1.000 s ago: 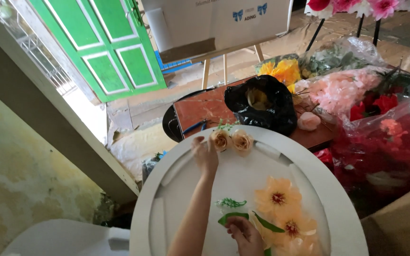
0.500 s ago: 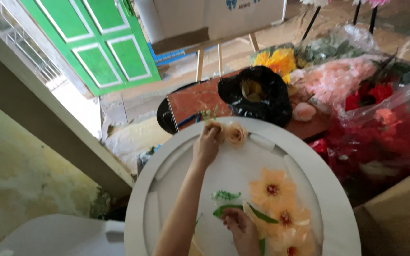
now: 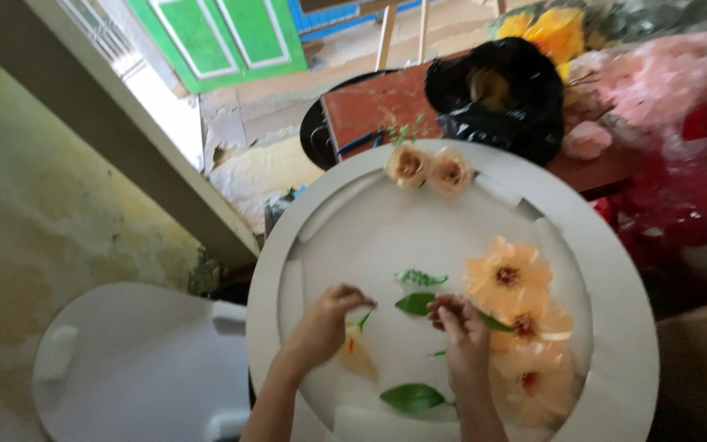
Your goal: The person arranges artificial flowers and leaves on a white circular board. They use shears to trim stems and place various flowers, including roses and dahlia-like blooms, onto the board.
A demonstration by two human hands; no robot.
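A round white foam board (image 3: 615, 344) lies in front of me. My left hand (image 3: 325, 323) rests on its lower left part, fingers pinched on a small green stem (image 3: 365, 317) joined to a pale orange flower (image 3: 356, 356) under the hand. My right hand (image 3: 461, 327) sits beside it, fingertips closed at a green leaf (image 3: 416, 304). Three large peach flowers (image 3: 507, 274) lie to the right of my right hand. Two small peach roses (image 3: 429, 168) sit at the board's far edge. Another green leaf (image 3: 411, 399) lies near the front.
A black plastic bag (image 3: 497, 94) sits on a reddish table (image 3: 374, 102) beyond the board. Yellow, pink and red flower bunches (image 3: 656, 74) in plastic wrap pile up at the right. A second white round board (image 3: 137, 368) lies at lower left. A green door (image 3: 218, 33) stands behind.
My left hand has pulled back from the two small roses at the far edge to the near part of the board. The view has tilted downward and closer.
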